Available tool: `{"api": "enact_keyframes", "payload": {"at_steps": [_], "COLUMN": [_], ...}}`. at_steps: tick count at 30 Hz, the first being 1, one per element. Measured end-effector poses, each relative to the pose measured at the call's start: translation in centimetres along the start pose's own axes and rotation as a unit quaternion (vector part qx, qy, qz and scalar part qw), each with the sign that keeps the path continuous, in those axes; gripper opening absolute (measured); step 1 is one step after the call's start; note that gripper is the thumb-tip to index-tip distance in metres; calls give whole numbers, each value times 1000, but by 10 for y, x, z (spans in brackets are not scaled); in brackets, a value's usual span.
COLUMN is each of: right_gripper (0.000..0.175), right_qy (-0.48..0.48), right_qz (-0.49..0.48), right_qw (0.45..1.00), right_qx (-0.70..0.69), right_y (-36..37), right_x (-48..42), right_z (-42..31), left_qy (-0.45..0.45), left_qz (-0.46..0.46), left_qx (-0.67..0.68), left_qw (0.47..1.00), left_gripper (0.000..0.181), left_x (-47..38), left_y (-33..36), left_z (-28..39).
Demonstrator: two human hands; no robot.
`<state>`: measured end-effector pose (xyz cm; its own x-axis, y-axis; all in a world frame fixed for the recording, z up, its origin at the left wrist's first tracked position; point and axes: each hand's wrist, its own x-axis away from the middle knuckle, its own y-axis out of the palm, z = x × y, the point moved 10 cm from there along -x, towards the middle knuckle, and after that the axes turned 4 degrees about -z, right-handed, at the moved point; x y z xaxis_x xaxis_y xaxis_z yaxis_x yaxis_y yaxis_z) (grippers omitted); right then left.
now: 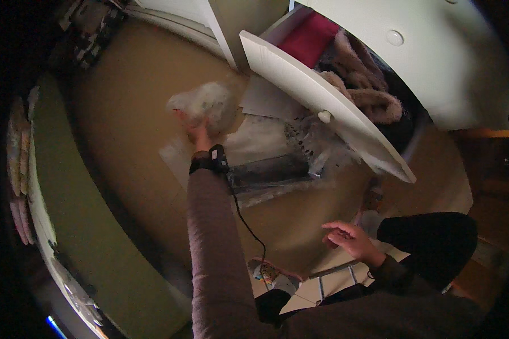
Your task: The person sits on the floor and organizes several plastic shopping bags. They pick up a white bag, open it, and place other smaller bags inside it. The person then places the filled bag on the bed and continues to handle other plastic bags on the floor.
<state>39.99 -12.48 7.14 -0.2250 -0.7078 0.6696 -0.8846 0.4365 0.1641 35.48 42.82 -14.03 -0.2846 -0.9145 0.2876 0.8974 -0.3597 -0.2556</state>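
My left hand (198, 128) reaches far forward, its fingers at a crumpled translucent plastic bag (210, 104) just above the floor, and it appears to grip the bag's near side. The wrist bears a black strap with a small device and a cable. My right hand (353, 242) hangs in front of my knee, empty, with fingers loosely bent and apart. Between and beyond the hands, a dark flat package in clear plastic (275, 171), a whitish plastic-wrapped item (256, 137) and pale sheets (267, 99) lie on the floor.
An open white drawer (322, 101) with a round knob juts out at the upper right, holding pink cloth (311, 38) and fluffy beige fabric (364, 89). A white cabinet front (432, 55) stands beside it. A green surface (93, 203) curves along the left. My patterned slippers (269, 273) are below.
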Motion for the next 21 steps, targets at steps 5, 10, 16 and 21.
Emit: {"api": "enact_keyframes", "payload": {"at_steps": [5, 10, 16, 21], "right_gripper": [32, 34, 55, 88], "right_qy": [19, -32, -219, -429], "right_qz": [-6, -40, 5, 59], "right_qw": [999, 997, 975, 900], "right_qx": [-39, -65, -36, 42], "right_y": [0, 23, 29, 46], "right_x": [1, 12, 49, 119], "right_z": [14, -5, -92, -186], "left_qy": [-69, -107, -30, -40], "left_qz": [-92, -143, -285, -375], "left_qx": [322, 476, 544, 554], "left_qw": [940, 861, 789, 742], "left_gripper": [31, 36, 52, 51], "left_x": [29, 125, 280, 378], "left_y": [-2, -31, -12, 0], "left_z": [-17, 46, 157, 217]}}
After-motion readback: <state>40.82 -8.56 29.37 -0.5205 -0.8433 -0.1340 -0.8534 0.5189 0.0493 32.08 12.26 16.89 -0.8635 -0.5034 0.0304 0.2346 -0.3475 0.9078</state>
